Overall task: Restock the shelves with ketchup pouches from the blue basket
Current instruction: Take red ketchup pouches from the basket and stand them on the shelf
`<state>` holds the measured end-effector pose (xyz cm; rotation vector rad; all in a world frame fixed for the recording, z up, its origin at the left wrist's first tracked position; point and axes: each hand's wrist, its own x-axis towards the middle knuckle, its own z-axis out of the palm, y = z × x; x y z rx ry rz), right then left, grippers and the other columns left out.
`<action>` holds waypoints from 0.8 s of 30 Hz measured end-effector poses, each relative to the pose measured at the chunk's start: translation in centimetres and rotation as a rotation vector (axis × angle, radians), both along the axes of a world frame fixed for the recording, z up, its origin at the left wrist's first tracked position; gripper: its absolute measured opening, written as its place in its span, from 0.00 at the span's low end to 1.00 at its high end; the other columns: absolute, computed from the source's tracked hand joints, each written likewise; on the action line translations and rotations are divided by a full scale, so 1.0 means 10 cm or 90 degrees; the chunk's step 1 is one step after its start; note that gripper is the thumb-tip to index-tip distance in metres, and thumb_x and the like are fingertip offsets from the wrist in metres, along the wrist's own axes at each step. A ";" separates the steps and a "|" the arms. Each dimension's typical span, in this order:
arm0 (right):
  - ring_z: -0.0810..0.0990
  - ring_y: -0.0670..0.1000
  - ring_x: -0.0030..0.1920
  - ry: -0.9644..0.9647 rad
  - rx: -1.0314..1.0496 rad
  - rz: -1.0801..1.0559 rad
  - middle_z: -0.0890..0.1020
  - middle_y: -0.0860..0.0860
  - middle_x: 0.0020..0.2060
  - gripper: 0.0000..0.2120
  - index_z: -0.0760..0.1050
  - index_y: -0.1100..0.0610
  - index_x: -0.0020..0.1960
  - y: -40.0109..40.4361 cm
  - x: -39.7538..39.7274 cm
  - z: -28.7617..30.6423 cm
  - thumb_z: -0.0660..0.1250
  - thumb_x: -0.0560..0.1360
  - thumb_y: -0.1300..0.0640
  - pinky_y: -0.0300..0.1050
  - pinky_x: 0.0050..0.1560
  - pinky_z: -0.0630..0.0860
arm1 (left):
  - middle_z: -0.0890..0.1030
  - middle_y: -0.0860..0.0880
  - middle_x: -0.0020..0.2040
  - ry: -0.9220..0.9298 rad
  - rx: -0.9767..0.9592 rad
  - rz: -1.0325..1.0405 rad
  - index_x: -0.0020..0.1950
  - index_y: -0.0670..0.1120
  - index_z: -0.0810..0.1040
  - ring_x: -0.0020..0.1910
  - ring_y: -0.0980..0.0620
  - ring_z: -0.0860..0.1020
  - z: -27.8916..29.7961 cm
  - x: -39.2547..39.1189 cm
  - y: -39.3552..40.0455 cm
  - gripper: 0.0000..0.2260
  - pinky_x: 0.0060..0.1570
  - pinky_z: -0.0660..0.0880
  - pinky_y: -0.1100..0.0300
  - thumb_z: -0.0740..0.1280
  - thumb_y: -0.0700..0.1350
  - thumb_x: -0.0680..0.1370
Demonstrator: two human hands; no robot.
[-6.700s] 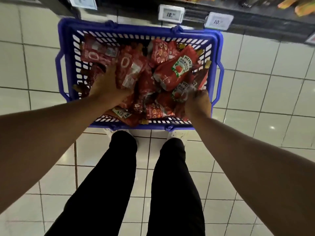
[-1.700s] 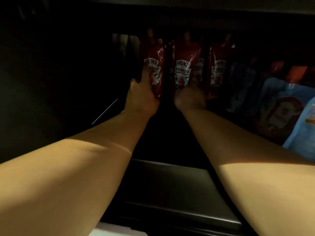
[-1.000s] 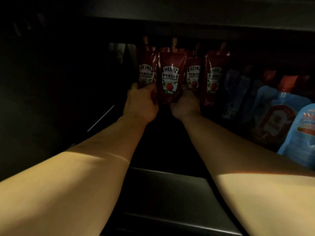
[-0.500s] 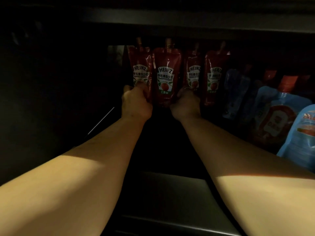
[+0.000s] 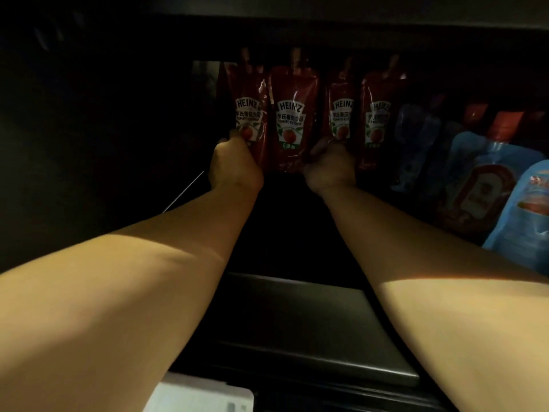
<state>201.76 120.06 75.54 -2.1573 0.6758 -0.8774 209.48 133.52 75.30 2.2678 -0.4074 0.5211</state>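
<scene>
Pouches (image 5: 292,120) upright, spouts up; both hands (image 5: 235,165) (image 5: 328,165) grip pouch bottoms.

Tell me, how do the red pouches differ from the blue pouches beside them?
The red pouches stand in a row at the back of the shelf; the blue pouches lean nearer the front on the right. The left hand and right hand grip red pouches; the blue pouches are untouched. Red ones read Heinz; the blue labels are too dim to read. Both are soft spouted pouches.

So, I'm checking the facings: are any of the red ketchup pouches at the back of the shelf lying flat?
No: all four ketchup pouches stand upright in a row, spouts up and labels forward.
</scene>
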 end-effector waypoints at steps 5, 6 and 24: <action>0.80 0.53 0.59 -0.030 0.084 -0.068 0.82 0.52 0.59 0.14 0.79 0.59 0.60 0.02 -0.15 0.01 0.70 0.75 0.59 0.35 0.49 0.72 | 0.77 0.40 0.63 0.012 -0.055 -0.022 0.69 0.43 0.70 0.59 0.42 0.79 0.03 -0.03 0.03 0.25 0.53 0.78 0.51 0.73 0.48 0.76; 0.80 0.53 0.59 -0.035 0.093 -0.098 0.82 0.52 0.58 0.13 0.80 0.59 0.59 0.02 -0.20 0.02 0.70 0.76 0.57 0.34 0.48 0.70 | 0.78 0.41 0.61 0.016 -0.083 -0.025 0.67 0.42 0.71 0.58 0.42 0.80 0.05 -0.04 0.03 0.24 0.52 0.79 0.51 0.73 0.49 0.76; 0.78 0.48 0.37 -0.233 0.274 -0.205 0.79 0.46 0.36 0.09 0.74 0.50 0.43 0.84 -2.11 -0.04 0.71 0.72 0.61 0.39 0.39 0.73 | 0.83 0.38 0.56 0.041 -0.051 -0.195 0.55 0.41 0.83 0.58 0.38 0.81 0.09 -0.39 0.14 0.11 0.58 0.76 0.51 0.69 0.46 0.77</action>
